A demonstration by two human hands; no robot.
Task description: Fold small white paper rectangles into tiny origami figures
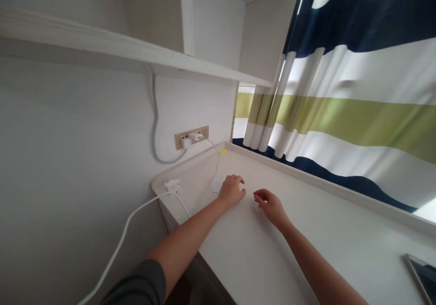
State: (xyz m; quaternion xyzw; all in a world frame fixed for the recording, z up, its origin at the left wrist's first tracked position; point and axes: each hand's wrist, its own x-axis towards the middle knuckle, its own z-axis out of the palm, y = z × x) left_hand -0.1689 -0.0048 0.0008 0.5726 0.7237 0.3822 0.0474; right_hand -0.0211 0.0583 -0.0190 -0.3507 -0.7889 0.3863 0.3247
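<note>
Over the white desktop [245, 246], my left hand [232, 189] is held with fingers bent and the thumb apart from them; nothing shows between them. Partly hidden behind that hand is a flat white rectangular object [216, 186], and I cannot tell whether they touch. My right hand [270, 204] faces the left across a small gap, its fingers loosely curled and no object visible in them. A thin white cable [218, 159] runs from a white charger [195, 136] in the wall socket down to the desktop near the left hand.
A white plug [185, 143] with a grey cable [155, 114] sits in the socket panel [178, 141]. A crumpled white item [173, 185] and a white cord [127, 225] are at the left edge. A tablet-like device [424, 273] lies right. Shelves [204, 66] overhang; a striped curtain [340, 119] hangs behind.
</note>
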